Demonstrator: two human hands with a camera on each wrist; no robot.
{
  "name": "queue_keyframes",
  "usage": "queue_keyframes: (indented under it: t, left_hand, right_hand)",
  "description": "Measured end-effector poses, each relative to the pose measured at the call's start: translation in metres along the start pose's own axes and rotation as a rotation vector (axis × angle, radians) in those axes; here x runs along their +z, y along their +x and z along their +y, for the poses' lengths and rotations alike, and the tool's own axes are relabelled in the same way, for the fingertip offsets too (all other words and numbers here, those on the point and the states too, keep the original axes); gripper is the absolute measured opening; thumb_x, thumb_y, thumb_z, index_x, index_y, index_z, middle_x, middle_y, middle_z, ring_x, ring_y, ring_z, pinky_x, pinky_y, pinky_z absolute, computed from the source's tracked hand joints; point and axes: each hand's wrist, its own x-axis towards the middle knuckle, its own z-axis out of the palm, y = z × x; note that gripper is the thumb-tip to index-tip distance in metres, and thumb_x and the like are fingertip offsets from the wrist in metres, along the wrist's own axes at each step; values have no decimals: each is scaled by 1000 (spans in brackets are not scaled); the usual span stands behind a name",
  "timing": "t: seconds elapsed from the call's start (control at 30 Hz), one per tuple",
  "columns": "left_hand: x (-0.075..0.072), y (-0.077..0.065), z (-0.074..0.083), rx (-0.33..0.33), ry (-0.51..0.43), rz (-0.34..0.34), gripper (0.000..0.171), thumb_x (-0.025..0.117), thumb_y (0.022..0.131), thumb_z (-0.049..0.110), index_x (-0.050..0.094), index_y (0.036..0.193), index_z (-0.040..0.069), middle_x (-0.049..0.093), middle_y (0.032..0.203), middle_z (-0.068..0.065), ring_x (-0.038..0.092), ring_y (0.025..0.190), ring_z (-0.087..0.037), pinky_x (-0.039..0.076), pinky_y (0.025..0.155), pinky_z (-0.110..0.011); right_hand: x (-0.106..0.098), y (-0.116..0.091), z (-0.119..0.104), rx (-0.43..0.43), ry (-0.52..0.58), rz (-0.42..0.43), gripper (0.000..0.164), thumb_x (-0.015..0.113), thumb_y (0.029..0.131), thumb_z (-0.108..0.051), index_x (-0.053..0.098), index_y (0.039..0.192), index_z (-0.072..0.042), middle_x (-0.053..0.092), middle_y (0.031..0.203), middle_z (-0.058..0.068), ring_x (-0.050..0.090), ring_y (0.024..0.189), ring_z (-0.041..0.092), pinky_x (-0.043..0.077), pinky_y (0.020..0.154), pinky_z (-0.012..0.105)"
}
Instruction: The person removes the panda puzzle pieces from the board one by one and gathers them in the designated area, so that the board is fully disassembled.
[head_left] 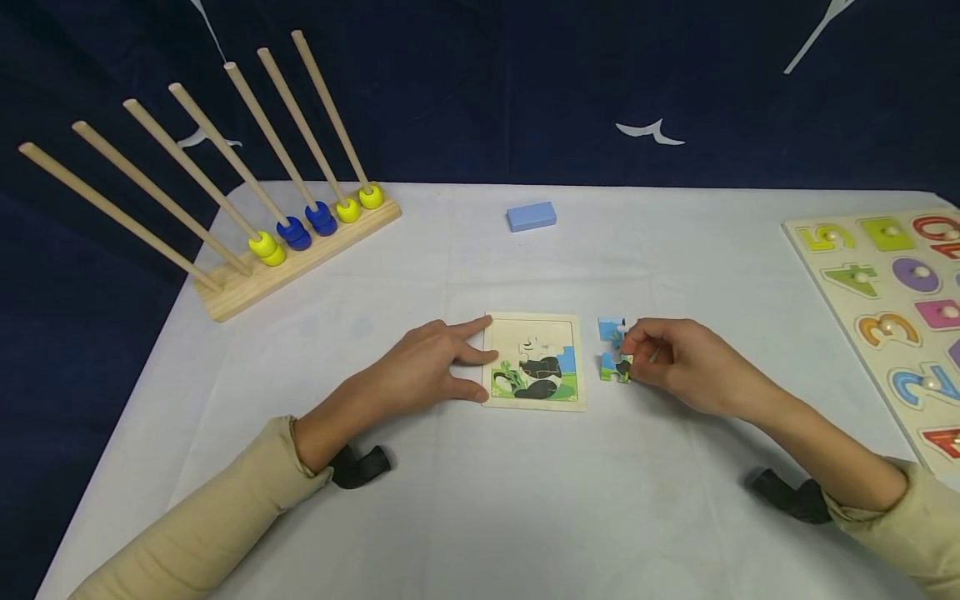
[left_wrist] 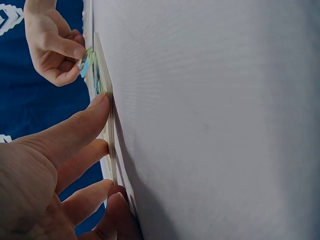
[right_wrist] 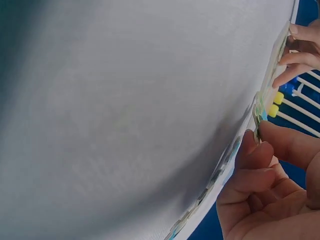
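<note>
A square wooden puzzle board [head_left: 498, 327] with a partly filled panda picture lies on the table. My left hand [head_left: 420, 371] rests against its left edge, fingers spread and fairly straight, the tips on the rim. To the right of the board, my right hand [head_left: 686, 367] pinches a jigsaw piece [right_wrist: 259, 112] between thumb and fingers. This piece is green and blue with a dark patch, and is tilted up on edge in the right wrist view. More jigsaw pieces [right_wrist: 200, 200] lie flat by the right hand, mostly hidden under it in the head view.
A wooden bead abacus [head_left: 300, 283] with tall pegs and yellow and blue beads stands at the back left. A light blue block [head_left: 532, 217] lies at the back middle. On the right is a number puzzle board [head_left: 873, 304] with knobbed pieces.
</note>
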Motion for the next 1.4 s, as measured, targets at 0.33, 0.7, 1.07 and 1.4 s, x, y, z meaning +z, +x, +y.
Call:
queue_keyframes:
  t: [0.33,0.7,1.07,1.4]
  left_hand:
    - [-1,0,1,-1,7,-4,56,84,80,29,64,131,17,31,158,-2,46,127,-32,41,96,-41]
    - [-1,1,1,-8,16,-12,56,84,80,28,64,132,18,31,158,-1,47,126,-31,42,92,-39]
    - [-1,0,1,7,28,-3,61,83,80,30,61,136,17,32,158,-3,46,128,-34,42,98,-43]
    - [-1,0,1,-1,21,8,65,84,79,31,60,137,15,34,157,-2,45,130,-33,39,102,-45]
  right_hand:
    - [1,2,2,33,-35,5,20,71,83,3,64,98,-7,56,80,0,49,71,19,40,64,28]
    - [0,1,2,27,-55,8,22,69,84,5,66,103,-5,56,83,1,50,73,19,41,65,27]
    - [1,1,0,29,-24,-3,23,72,83,3,65,104,-5,57,86,2,50,76,19,42,66,26]
    - [8,6,-16,-73,42,-5,23,74,85,-1,66,106,-6,56,86,0,52,76,17,44,68,25]
